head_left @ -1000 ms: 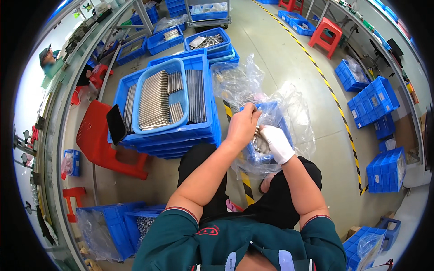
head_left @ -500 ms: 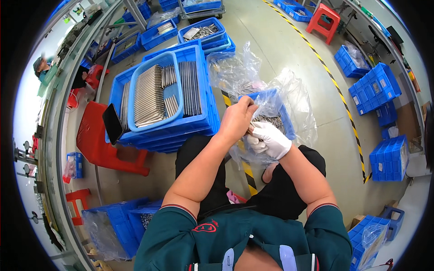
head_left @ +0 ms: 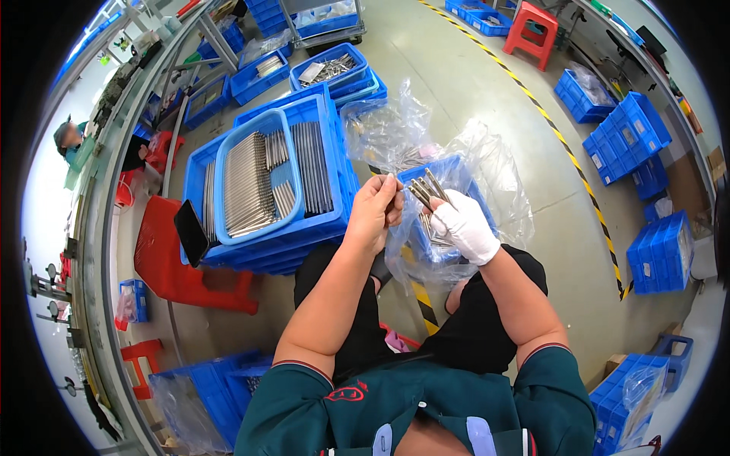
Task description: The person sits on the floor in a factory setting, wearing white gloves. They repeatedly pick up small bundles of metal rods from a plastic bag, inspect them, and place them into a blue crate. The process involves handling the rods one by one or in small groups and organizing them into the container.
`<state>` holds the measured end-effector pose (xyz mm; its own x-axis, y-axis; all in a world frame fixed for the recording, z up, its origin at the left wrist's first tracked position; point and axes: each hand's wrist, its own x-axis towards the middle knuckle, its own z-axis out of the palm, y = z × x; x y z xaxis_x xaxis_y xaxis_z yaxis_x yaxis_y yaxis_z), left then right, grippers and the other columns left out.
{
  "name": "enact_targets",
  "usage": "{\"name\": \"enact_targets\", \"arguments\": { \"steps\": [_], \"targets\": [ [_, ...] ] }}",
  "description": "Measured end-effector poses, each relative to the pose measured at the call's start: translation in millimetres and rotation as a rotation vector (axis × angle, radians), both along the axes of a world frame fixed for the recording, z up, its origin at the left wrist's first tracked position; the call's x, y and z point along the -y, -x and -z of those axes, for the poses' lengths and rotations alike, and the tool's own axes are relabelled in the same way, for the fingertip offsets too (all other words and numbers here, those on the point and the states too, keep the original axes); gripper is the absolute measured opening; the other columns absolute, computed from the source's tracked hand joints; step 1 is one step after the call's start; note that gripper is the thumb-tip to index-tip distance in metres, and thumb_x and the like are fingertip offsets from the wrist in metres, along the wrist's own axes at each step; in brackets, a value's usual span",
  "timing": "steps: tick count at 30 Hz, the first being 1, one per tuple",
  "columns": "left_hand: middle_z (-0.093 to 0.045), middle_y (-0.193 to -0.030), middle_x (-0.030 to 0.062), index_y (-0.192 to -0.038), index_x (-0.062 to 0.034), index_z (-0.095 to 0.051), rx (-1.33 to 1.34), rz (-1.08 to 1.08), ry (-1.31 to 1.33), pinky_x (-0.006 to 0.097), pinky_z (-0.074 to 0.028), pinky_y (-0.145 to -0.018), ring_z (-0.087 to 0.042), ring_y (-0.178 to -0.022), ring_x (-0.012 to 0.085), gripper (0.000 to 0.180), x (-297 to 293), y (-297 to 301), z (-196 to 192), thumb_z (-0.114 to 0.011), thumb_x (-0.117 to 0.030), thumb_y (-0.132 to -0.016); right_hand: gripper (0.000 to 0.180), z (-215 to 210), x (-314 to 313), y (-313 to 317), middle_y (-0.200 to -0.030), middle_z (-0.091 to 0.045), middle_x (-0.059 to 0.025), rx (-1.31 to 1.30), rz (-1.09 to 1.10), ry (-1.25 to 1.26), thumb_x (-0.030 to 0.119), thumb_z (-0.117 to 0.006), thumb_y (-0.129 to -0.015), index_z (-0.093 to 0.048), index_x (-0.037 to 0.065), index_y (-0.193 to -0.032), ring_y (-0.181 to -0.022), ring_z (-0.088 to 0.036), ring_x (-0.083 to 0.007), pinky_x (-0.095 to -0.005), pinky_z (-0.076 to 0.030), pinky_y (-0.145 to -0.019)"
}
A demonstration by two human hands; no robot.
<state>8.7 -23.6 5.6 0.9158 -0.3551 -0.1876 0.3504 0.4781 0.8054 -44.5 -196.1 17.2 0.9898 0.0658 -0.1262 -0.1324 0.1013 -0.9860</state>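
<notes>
Over the lap, a bundle of metal rods [head_left: 427, 190] is being gripped in the gloved right hand [head_left: 465, 225], its grip closed around their lower ends. One rod tip is being pinched by the bare left hand [head_left: 376, 213], fingers closed on it. Below the hands, a blue bin [head_left: 479, 213] lined with a clear bag [head_left: 395, 137] is being kept on the knees, more rods lying inside. To the left, many rods are already being held in neat rows in a tray [head_left: 258, 182]; sorting appears partly done, with the bin's rods remaining.
</notes>
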Motion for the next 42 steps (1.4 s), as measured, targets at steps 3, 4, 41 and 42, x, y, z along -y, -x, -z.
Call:
{"name": "enact_targets", "arguments": {
  "steps": [3, 4, 41, 42],
  "targets": [
    [-0.051, -0.064, 0.0032, -0.090, -0.0057, -0.053, -0.047, 0.052, 0.105, 0.023, -0.031, -0.046, -0.038, -0.047, 0.0094, 0.020, -1.6, 0.2, -0.2, -0.050, -0.024, -0.096, 0.021, -8.1, -1.0, 0.2, -0.061, -0.049, 0.0022, -0.036, 0.006, -0.021, 0.022, -0.056, -0.090, -0.058, 0.002, -0.082, -0.051, -0.041, -0.0049, -0.0217, -0.033, -0.047],
    [-0.051, -0.064, 0.0033, -0.089, -0.0056, -0.054, -0.065, 0.069, 0.139, 0.024, -0.031, -0.046, -0.038, -0.048, 0.0096, 0.019, -1.5, 0.8, -0.3, -0.050, -0.023, -0.096, 0.021, -9.5, -1.2, 0.2, -0.061, -0.049, 0.0020, -0.049, 0.003, -0.038, 0.022, -0.056, -0.090, -0.057, 0.003, -0.082, -0.051, -0.041, -0.0050, -0.0218, -0.033, -0.047],
    [-0.059, -0.070, 0.0044, -0.094, -0.0046, -0.063, -0.134, 0.201, 0.209, 0.028, -0.041, -0.059, -0.051, -0.061, 0.0128, 0.013, -0.9, 7.4, -0.8, -0.059, -0.016, -0.090, 0.021, -5.2, 8.4, 3.9, -0.066, -0.055, -0.0143, 0.253, 0.101, 0.454, 0.021, -0.060, -0.086, -0.059, 0.000, -0.089, -0.059, -0.051, -0.0225, -0.0326, -0.043, -0.058],
    [-0.059, -0.071, 0.0044, -0.094, -0.0047, -0.063, -0.133, 0.226, 0.229, 0.028, -0.041, -0.059, -0.051, -0.062, 0.0127, 0.013, -1.4, 6.3, 3.1, -0.059, -0.016, -0.090, 0.021, -5.8, 7.8, 4.1, -0.066, -0.055, -0.0143, 0.254, 0.097, 0.460, 0.021, -0.060, -0.086, -0.059, 0.000, -0.089, -0.058, -0.051, -0.0225, -0.0327, -0.043, -0.058]
  ]
}}
